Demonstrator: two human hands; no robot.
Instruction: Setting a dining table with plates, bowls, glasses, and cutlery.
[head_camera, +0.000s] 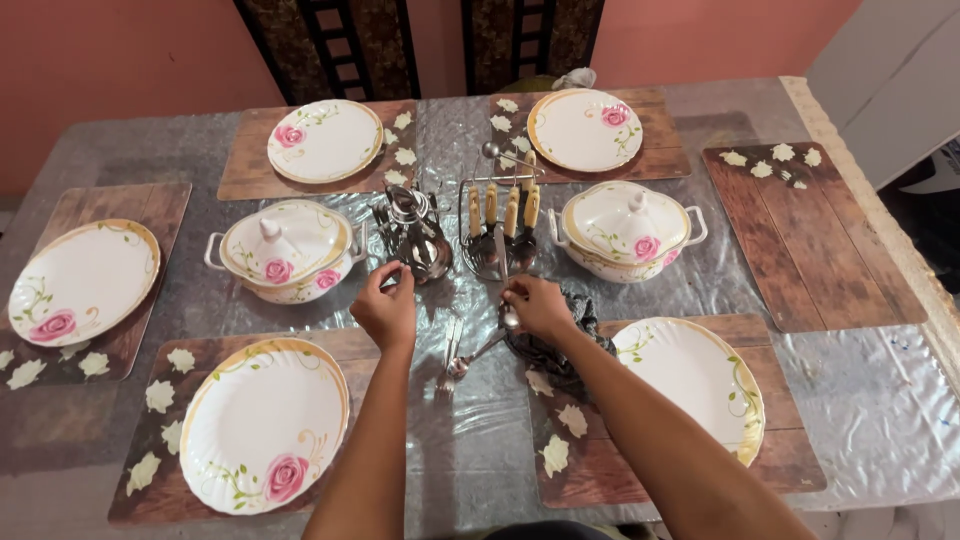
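Left hand (385, 312) at table (470, 440) centre, grip pinched narrow on a small metal piece just beside the shiny jug stand (415, 235). Right hand (537, 305) over dark cloth (550, 345), grip closed on spoon (509, 300) near cutlery rack (500, 225).

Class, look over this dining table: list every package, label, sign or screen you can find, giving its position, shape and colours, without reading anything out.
None in view: the table shows no package, label, sign or screen.
It carries only rose-patterned plates, two lidded serving bowls, cutlery stands and wood-look placemats.
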